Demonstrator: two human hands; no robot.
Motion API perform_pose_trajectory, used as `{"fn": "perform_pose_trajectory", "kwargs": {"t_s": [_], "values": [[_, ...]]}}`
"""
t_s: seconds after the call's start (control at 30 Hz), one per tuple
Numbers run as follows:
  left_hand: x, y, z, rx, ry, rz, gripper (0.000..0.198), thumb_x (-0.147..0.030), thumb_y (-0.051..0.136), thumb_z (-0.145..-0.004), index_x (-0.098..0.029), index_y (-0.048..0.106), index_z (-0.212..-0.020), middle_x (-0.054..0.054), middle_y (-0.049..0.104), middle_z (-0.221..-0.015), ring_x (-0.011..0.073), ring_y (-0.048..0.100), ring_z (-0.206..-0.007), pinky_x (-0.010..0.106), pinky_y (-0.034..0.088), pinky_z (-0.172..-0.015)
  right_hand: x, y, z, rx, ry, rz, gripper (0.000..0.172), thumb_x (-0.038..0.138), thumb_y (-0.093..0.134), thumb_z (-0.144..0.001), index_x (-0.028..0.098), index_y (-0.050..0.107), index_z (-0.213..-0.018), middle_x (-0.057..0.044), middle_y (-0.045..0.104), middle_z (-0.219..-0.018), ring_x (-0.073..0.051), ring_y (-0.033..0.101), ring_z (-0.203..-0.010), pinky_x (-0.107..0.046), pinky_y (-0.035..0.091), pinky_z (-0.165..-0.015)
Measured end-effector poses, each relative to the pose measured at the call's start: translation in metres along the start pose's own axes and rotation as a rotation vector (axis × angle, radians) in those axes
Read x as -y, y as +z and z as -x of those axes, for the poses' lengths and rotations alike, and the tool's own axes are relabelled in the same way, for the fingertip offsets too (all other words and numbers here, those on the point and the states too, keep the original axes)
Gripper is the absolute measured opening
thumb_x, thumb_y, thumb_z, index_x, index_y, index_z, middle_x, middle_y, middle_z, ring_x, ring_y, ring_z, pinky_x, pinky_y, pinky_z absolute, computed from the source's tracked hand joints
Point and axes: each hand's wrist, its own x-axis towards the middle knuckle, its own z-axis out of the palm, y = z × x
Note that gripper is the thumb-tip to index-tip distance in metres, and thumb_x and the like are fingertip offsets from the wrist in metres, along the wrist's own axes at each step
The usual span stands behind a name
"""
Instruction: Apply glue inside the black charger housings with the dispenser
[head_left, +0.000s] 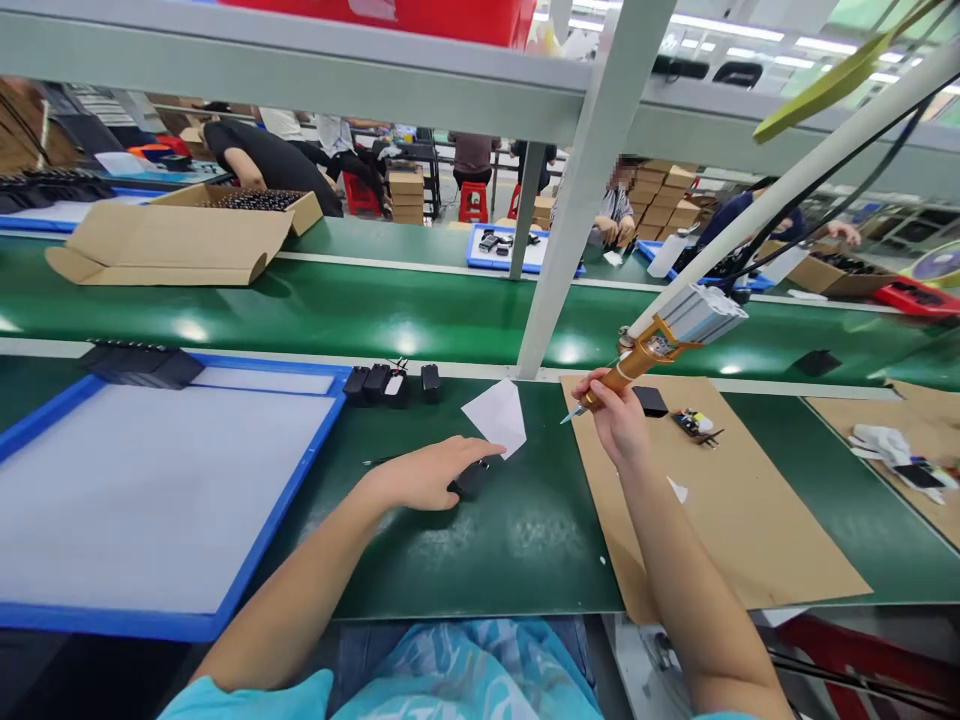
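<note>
My left hand (433, 472) is over a small black plastic case (472, 482) on the green bench, its thumb and fingers about the case's sides. The hand hides much of the case, and its index finger stretches to the edge of a white sheet of paper (501, 415). A thin dark lead (380, 460) shows left of the hand. My right hand (621, 418) is closed round a gold-coloured hand tool (630, 368) with a silver block on top. The tool's pale blue pointed tip aims down and left, above the bench between the paper and a brown cardboard sheet (742, 520).
A blue-rimmed tray (300, 470) lies left, with black cases (146, 365) at its back edge. Several black adapters (375, 384) stand behind my left hand. A circuit board (696, 427) and black box (650, 402) lie on the cardboard. A metal post (559, 240) rises ahead; people work beyond.
</note>
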Motion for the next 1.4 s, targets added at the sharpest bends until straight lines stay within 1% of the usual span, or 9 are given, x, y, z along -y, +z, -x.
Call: {"fn": "perform_pose_trajectory", "kwargs": {"t_s": [0.1,0.27,0.57,0.7,0.87,0.97,1.13,1.23,1.4], "values": [[-0.001,0.026,0.006,-0.216,-0.036,0.052,0.086,-0.017,0.067,-0.075,-0.032,0.027,-0.15,0.005,0.038,-0.151,0.0265,0.039,-0.135,0.041,0.036,-0.11,0.007,0.027,0.03,0.064,0.022,-0.048,0.022,0.037,0.071,-0.071,0.023,0.059,-0.083,0.003,0.06,-0.071,-0.012,0.059,-0.069,-0.028,0.047,-0.067],[0.007,0.064,0.009,-0.492,-0.117,0.13,0.067,-0.03,0.062,-0.087,-0.029,0.033,-0.147,0.006,0.046,-0.146,0.0231,0.046,-0.131,0.041,0.036,-0.111,0.018,0.061,0.069,0.18,0.073,-0.157,0.018,0.037,0.067,-0.078,0.022,0.06,-0.085,0.002,0.062,-0.07,-0.011,0.057,-0.067,-0.025,0.043,-0.062],[0.0,0.079,0.026,-0.522,-0.137,0.439,0.057,-0.038,0.057,-0.091,-0.028,0.039,-0.144,0.006,0.063,-0.129,0.0224,0.061,-0.116,0.04,0.046,-0.103,0.014,0.078,0.103,-0.03,-0.07,-0.28,0.018,0.032,0.064,-0.08,0.024,0.056,-0.094,0.003,0.061,-0.078,-0.01,0.059,-0.062,-0.025,0.046,-0.059],[-0.001,0.103,0.034,-0.681,-0.17,0.606,0.042,-0.035,0.05,-0.094,-0.024,0.048,-0.135,0.007,0.066,-0.122,0.0187,0.066,-0.104,0.034,0.055,-0.09,0.017,0.083,0.111,-0.07,-0.138,-0.254,0.03,0.034,0.062,-0.081,0.029,0.053,-0.109,0.002,0.062,-0.09,-0.01,0.058,-0.055,-0.026,0.045,-0.054],[0.013,0.105,0.072,-1.006,-0.224,0.158,0.03,-0.029,0.05,-0.094,-0.023,0.059,-0.123,0.008,0.062,-0.125,0.0186,0.061,-0.111,0.035,0.052,-0.096,0.016,0.078,0.112,-0.1,-0.126,-0.191,0.049,0.037,0.062,-0.077,0.029,0.052,-0.125,-0.002,0.062,-0.093,-0.013,0.058,-0.053,-0.031,0.045,-0.054],[0.036,0.089,0.118,-1.18,-0.454,-0.179,0.031,-0.03,0.048,-0.095,-0.022,0.06,-0.124,0.009,0.062,-0.126,0.0225,0.055,-0.121,0.042,0.044,-0.106,0.009,0.068,0.104,-0.095,-0.098,-0.211,0.049,0.036,0.064,-0.073,0.025,0.056,-0.121,-0.003,0.064,-0.087,-0.014,0.057,-0.052,-0.032,0.045,-0.052],[0.076,0.085,0.175,-0.839,-0.956,-0.332,0.046,-0.043,0.052,-0.092,-0.027,0.055,-0.136,0.012,0.041,-0.15,0.0398,0.028,-0.142,0.063,0.028,-0.11,0.003,0.06,0.096,-0.147,-0.079,-0.226,0.044,0.036,0.066,-0.067,0.02,0.062,-0.108,-0.004,0.065,-0.08,-0.016,0.057,-0.053,-0.031,0.045,-0.049],[0.083,0.091,0.176,-0.716,-1.043,-0.277,0.049,-0.042,0.04,-0.098,-0.028,0.044,-0.144,0.012,0.031,-0.156,0.0357,0.024,-0.144,0.062,0.024,-0.112,0.003,0.062,0.097,-0.167,-0.082,-0.227,0.044,0.036,0.066,-0.067,0.019,0.061,-0.107,-0.003,0.065,-0.079,-0.015,0.056,-0.052,-0.031,0.045,-0.051],[0.078,0.092,0.158,-0.696,-1.111,-0.259,0.049,-0.036,0.034,-0.099,-0.022,0.042,-0.146,0.014,0.029,-0.156,0.0352,0.022,-0.145,0.061,0.023,-0.112,0.002,0.066,0.1,-0.122,-0.107,-0.212,0.043,0.038,0.064,-0.072,0.02,0.059,-0.111,-0.003,0.064,-0.082,-0.014,0.057,-0.053,-0.03,0.045,-0.053]]}}
